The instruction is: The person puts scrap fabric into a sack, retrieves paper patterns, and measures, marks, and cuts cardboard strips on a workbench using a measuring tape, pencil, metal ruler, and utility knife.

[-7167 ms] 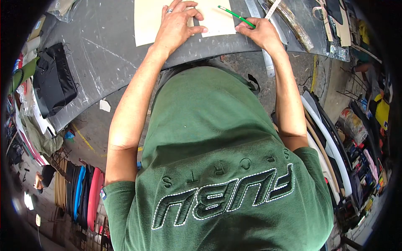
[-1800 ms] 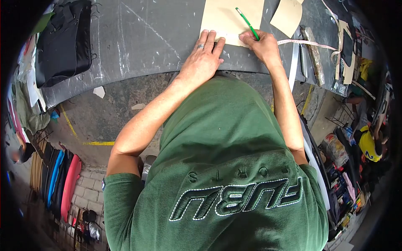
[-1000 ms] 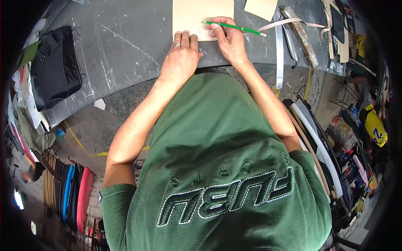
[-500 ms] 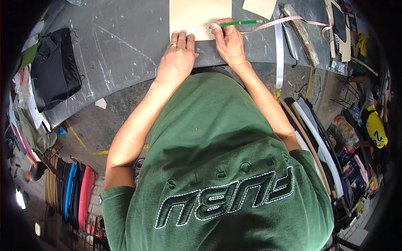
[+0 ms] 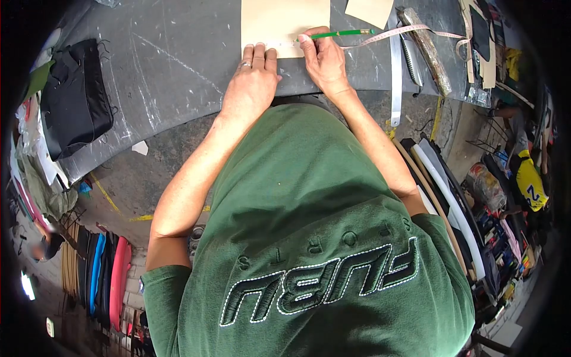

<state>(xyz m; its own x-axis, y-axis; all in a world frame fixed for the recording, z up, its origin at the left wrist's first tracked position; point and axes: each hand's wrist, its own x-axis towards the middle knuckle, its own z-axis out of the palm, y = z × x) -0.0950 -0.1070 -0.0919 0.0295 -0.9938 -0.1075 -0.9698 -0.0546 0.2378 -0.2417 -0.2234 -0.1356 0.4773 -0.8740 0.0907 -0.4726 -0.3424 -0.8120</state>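
My left hand (image 5: pixel 254 77) lies with its fingers on the lower left part of a cream sheet (image 5: pixel 284 19), pressing a measuring tape flat along the sheet's lower edge. My right hand (image 5: pixel 324 59) is closed on a green pencil (image 5: pixel 345 34), its tip near the tape on the sheet and its other end pointing right. From beneath my right hand the pale pink measuring tape (image 5: pixel 410 28) runs off to the right across the table. A ring shows on a left finger.
The dark table (image 5: pixel 172 53) bears a black bag (image 5: pixel 77 98) at left. At right are another cream piece (image 5: pixel 370 11), a metal ruler (image 5: pixel 396 83) over the edge and a wrapped bar (image 5: pixel 428 50). A person in yellow (image 5: pixel 530 181) is at far right.
Since the earliest frame, the tape has come to lie on the sheet under my hands. My right hand has turned the pencil from pointing up-left to pointing right. Over the last half second almost nothing moved.
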